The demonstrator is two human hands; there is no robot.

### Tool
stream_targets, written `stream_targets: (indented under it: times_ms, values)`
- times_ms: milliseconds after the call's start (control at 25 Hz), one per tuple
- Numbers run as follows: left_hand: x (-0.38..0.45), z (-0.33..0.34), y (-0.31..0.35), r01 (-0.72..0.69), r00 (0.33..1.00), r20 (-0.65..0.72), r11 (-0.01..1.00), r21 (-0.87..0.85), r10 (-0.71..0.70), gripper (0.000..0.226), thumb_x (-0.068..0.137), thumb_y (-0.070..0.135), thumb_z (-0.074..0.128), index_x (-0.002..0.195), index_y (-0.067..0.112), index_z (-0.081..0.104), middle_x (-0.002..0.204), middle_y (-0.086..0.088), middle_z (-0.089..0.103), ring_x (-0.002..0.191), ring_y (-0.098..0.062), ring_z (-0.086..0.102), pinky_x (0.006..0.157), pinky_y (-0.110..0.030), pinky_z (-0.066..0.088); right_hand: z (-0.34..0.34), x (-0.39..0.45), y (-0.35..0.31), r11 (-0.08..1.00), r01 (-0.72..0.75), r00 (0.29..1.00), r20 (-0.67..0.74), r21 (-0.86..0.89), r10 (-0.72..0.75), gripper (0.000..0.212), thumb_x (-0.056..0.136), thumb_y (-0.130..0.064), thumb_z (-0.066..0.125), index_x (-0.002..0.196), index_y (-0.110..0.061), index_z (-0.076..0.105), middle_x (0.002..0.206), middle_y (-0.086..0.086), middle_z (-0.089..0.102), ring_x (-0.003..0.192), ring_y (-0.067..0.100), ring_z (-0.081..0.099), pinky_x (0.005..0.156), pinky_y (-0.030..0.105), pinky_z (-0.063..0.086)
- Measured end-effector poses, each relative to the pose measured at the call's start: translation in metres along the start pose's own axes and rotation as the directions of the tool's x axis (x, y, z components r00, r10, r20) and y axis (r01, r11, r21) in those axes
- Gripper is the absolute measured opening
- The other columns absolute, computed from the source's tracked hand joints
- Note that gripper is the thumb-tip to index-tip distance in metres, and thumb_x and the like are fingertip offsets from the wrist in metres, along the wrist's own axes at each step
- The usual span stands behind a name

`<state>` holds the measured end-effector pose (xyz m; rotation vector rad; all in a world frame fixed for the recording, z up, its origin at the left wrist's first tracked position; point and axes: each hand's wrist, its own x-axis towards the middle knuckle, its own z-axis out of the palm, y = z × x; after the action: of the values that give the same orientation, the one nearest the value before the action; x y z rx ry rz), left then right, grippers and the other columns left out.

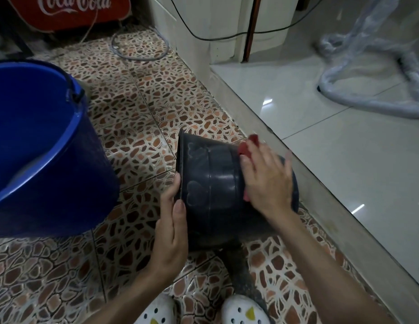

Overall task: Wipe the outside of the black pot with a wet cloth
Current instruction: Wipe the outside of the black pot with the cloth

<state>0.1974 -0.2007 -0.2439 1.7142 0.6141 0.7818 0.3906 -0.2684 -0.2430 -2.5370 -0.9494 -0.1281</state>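
Note:
The black pot [213,183] lies tipped on its side on the patterned floor, its rim facing left and its base to the right. My left hand [172,226] grips the rim at the lower left, thumb on the outer wall. My right hand [267,176] presses a red cloth [248,146] flat against the pot's outer wall near the base. Only the cloth's upper edge and a small piece below the palm show; the rest is hidden under my hand.
A large blue bucket [75,141] stands on the left, close to the pot. A raised step [297,174] with glossy pale tiles runs along the right. A plastic-wrapped fan base [367,94] sits on it. White clogs [241,311] are at the bottom.

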Motion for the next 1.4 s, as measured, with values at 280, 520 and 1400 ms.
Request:
stream_targets:
  times_ms: [280,520,1400]
  values:
    - [0.019,-0.002,0.028,0.116,0.99,-0.073,0.988,-0.097,-0.123,0.04,0.102,0.021,0.038,0.14,0.029,0.031,0.113,0.047,0.055,0.11,0.019,0.054,0.094,-0.023,0.049,-0.011,-0.034,0.061,0.768,-0.329,0.851,-0.18,0.55,0.494,0.034,0.103,-0.032,0.036,0.134,-0.033,0.052,0.123,-0.006,0.054,0.08,0.029,0.067,0.07,0.031,0.058]
    - [0.079,0.01,0.025,0.349,0.936,0.002,0.923,-0.164,-0.353,0.094,0.08,0.087,0.027,0.154,0.029,0.032,0.158,0.01,0.039,0.144,-0.003,0.033,0.122,-0.038,0.024,-0.009,-0.085,-0.035,0.849,0.396,0.9,-0.333,0.35,-0.283,0.035,0.103,-0.021,0.046,0.137,-0.022,0.054,0.143,-0.014,0.05,0.108,0.021,0.061,0.086,0.037,0.055]
    - [0.032,0.008,0.009,0.175,0.985,0.022,0.972,-0.154,-0.174,0.052,0.105,0.042,0.023,0.157,0.033,0.023,0.16,0.016,0.031,0.146,0.0,0.029,0.122,-0.039,0.028,0.001,-0.091,-0.044,0.868,0.343,0.909,-0.359,0.358,-0.211,0.033,0.101,-0.023,0.048,0.133,-0.023,0.056,0.14,-0.011,0.049,0.101,0.024,0.057,0.085,0.028,0.052]
